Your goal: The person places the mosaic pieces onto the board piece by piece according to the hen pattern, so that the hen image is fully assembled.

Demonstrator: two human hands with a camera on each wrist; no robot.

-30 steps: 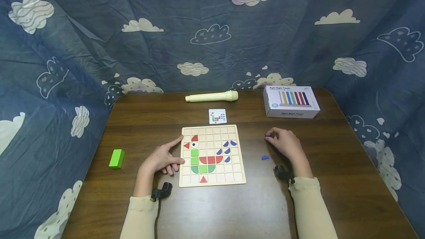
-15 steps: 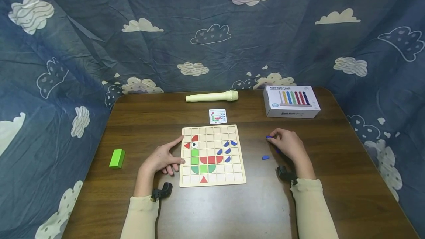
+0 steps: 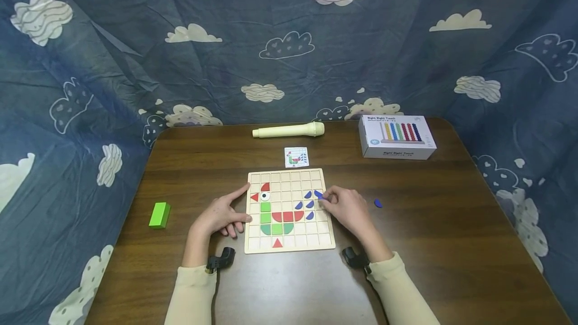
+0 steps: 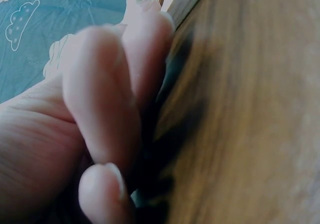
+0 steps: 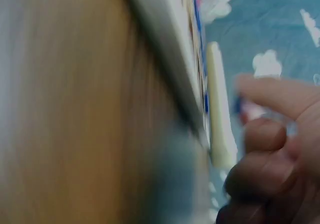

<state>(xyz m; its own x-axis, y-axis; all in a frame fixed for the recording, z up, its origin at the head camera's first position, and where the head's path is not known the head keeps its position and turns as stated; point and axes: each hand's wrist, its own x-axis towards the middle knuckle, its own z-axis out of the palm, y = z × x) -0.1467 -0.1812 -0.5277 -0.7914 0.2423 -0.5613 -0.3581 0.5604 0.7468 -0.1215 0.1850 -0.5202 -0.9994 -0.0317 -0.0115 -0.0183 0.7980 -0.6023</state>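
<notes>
A wooden grid board point(image 3: 316, 238) lies mid-table with red, green and blue pieces forming a bird-like figure. My left hand point(image 3: 221, 217) rests on the table against the board's left edge point(image 4: 176, 4), index finger stretched toward the top-left corner, and holds nothing. My right hand point(image 3: 345, 208) hovers over the board's right side. Its fingertips pinch a small blue piece point(image 3: 320, 196) next to the blue pieces point(image 3: 308, 195) lying in the grid. The right wrist view is blurred and shows a bit of blue point(image 5: 239, 103) at the index fingertip.
A loose blue piece point(image 3: 378, 203) lies on the table right of the board. A pattern card point(image 3: 296, 157), a cream cylinder point(image 3: 289, 131) and a white box point(image 3: 397, 137) sit behind. A green block point(image 3: 159, 214) is far left. Blue cloud cloth surrounds the table.
My right hand has moved left from the table to the board's right side with the blue piece. Another blue piece shows where the hand was. The left hand has not moved.
</notes>
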